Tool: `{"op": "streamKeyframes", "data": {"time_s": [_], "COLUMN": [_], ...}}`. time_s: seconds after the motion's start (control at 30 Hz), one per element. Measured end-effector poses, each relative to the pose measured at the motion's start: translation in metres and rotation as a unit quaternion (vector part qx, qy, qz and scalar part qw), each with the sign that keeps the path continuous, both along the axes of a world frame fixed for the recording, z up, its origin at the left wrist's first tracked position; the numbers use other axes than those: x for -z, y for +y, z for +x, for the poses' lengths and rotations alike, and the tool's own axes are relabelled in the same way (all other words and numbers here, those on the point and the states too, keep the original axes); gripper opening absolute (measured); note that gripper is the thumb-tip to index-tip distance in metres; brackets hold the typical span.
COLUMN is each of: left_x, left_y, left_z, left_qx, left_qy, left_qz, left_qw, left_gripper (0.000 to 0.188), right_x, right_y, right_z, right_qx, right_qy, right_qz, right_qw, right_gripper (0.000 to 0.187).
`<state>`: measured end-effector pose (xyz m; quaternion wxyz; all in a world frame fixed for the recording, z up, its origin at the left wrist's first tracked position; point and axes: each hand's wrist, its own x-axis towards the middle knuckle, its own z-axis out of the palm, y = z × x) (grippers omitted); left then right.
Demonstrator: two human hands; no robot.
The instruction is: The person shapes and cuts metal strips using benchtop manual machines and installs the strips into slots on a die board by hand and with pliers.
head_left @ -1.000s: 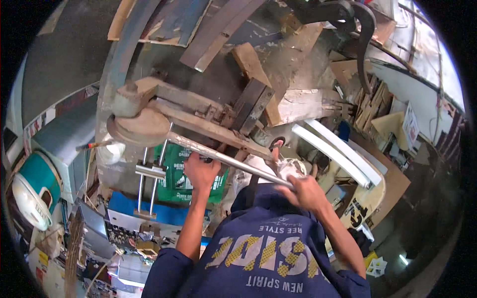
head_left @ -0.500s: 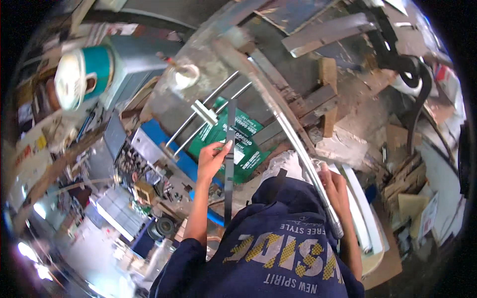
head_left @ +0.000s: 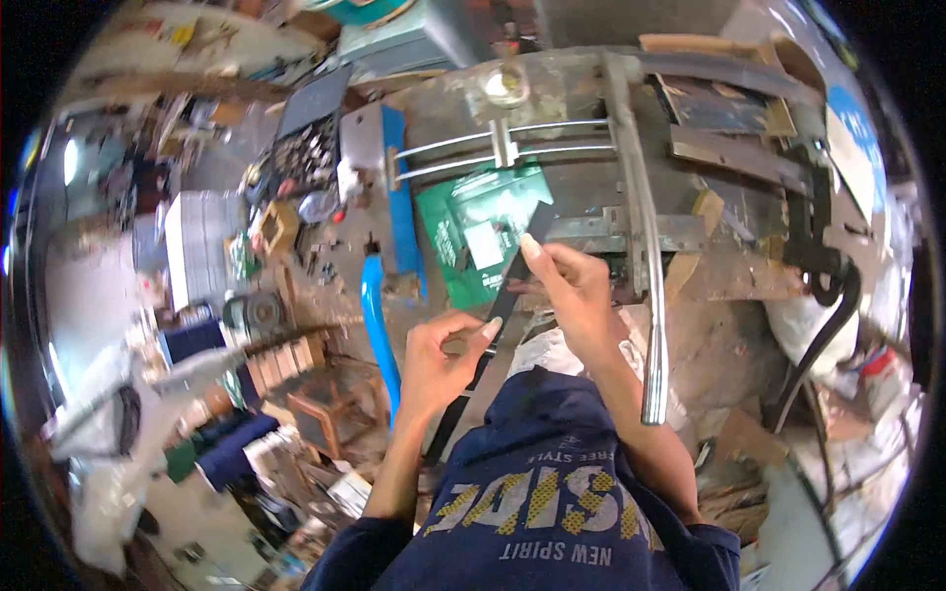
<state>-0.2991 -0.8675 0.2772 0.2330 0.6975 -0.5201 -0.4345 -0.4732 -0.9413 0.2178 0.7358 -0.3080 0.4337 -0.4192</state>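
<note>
A long dark flat strip [head_left: 506, 301] runs aslant in front of me, its upper end over a green plastic packet [head_left: 455, 231] on the bench. My left hand [head_left: 448, 362] pinches it near the middle, thumb on top. Further up, my right hand [head_left: 579, 291] is closed on it, with the thumb along the face; some of its fingers are hidden. Beyond the packet lie two slim metal rods [head_left: 443, 144] joined by a pale crosspiece [head_left: 504, 144]. A shiny metal tube [head_left: 647, 266] stretches along the bench just right of my right hand.
A blue curved tube or handle [head_left: 373, 315] stands left of my left hand. A large dark vise-like tool [head_left: 823, 222] with a curved bar is at the right. Metal bars [head_left: 680, 231] and wood pieces lie past the tube. A round white container [head_left: 506, 87] sits at the far side.
My right hand has come from beside the shiny tube at my right to the strip. The strip has tilted, its upper end going right. My view has turned.
</note>
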Motion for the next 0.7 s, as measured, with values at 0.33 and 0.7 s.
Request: {"op": "streamKeyframes", "data": {"time_s": [0.33,0.7], "left_x": [-0.078,-0.086], "left_y": [0.186,0.348], "left_z": [-0.039,-0.039], "left_qx": [-0.159,-0.357], "left_qy": [-0.132,-0.105], "left_qz": [-0.228,-0.267], "left_qw": [0.951,0.889], "left_gripper": [0.013,0.014], "right_x": [-0.078,-0.089], "right_y": [0.109,0.225], "right_z": [-0.001,0.074], "right_qx": [-0.24,-0.399], "right_qy": [-0.034,-0.124], "right_qz": [-0.115,-0.151], "right_qw": [0.963,0.896], "right_gripper": [0.04,0.034]}}
